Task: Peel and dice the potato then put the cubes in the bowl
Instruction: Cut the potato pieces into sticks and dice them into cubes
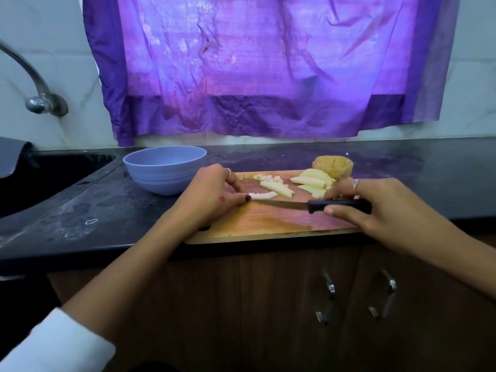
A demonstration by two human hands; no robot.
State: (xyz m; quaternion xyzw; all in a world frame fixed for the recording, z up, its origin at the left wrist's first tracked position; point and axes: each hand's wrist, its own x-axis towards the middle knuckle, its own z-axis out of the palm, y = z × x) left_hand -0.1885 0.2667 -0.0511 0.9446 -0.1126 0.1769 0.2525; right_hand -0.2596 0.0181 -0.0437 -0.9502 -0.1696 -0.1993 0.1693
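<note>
A: Right, item one: the wooden rectangular cutting board, lying on the dark stone counter at its front edge.

B: Item two: the left hand, knuckles up, fingertips pinning a pale peeled potato strip to the board. A ring on one finger.

A: Item three: the right hand, curled round the black handle of a small steel-bladed knife. The blade lies nearly flat, pointing left, its tip beside the left fingertips and touching the near edge of the strip.

B: Item four: more pale potato strips just behind the pinned one; a small heap of pale diced potato cubes near the board's far edge; several larger pale potato wedges toward the right, partly hidden by the right hand's fingers.

A: Item five: a rounded brownish-yellow lump at the far right corner of the board. Unpeeled potato or a heap of peel, I cannot tell.

B: Item six: the light blue round plastic bowl, on the counter just left of the board. Its inside is out of sight from here.

A: Item seven: a dark sink basin at far left with a curved metal tap above; a purple plastic sheet hanging on the wall; brown cabinet doors with metal handles below.
</note>
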